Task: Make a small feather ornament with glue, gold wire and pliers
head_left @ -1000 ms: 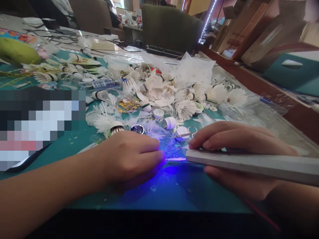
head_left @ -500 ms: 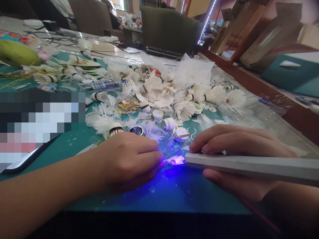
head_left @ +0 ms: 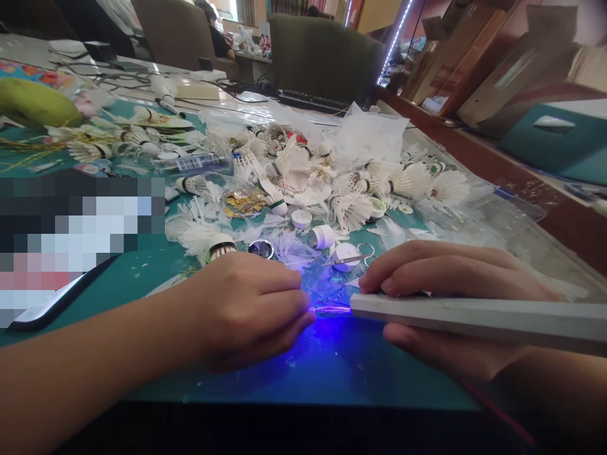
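My left hand (head_left: 258, 309) is closed in a pinch on a small, thin petal-like piece (head_left: 332, 309), seen nearly edge-on and glowing violet. The fingers hide its held end. My right hand (head_left: 455, 284) grips a long grey UV lamp (head_left: 474, 316), fingers above and thumb below. The lamp's tip is close to the piece; whether they touch I cannot tell. Violet-blue light falls on the green mat (head_left: 332, 373) underneath. Just beyond the hands lie small scissors (head_left: 353, 258), a white lidless jar (head_left: 322, 236) and a round white lid (head_left: 346, 254).
Shuttlecocks (head_left: 408, 179) and loose feathers (head_left: 194, 221) are heaped across the mat's far part. A phone (head_left: 57, 253) with a blurred screen stands at left. Gold bits lie in a clear bag (head_left: 243, 203). Behind are a green fruit (head_left: 38, 104), a keyboard (head_left: 313, 101) and chairs.
The glowing piece has turned in my left fingers, from its broad face showing to nearly edge-on. My right hand and the lamp have barely moved.
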Available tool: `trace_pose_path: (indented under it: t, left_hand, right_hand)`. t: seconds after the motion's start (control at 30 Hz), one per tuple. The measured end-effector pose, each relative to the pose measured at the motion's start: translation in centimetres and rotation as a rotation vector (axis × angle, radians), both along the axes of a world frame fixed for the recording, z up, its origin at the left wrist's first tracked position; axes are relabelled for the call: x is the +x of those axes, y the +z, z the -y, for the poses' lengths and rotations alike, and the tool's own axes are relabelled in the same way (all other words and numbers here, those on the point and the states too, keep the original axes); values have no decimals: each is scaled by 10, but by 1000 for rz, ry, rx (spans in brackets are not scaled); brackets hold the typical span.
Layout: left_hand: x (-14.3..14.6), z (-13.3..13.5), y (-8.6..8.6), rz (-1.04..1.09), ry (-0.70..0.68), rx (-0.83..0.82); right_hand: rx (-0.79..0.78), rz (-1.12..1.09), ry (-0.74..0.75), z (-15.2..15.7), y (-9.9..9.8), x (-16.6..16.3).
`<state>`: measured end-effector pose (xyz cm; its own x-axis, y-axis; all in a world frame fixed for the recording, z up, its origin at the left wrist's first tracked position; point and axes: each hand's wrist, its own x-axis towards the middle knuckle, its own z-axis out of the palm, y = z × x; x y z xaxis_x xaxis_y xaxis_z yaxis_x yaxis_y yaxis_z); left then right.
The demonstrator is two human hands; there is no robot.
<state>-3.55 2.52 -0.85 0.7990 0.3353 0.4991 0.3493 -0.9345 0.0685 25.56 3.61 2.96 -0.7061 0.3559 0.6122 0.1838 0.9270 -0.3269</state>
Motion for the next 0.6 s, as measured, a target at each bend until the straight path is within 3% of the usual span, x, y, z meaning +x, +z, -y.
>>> trace_pose_path:
  t: [0.6]
  left_hand:
    - [-1, -1, -4, -6, 13, 6]
  right_hand:
    - [-1, 12, 1, -1, 1, 1]
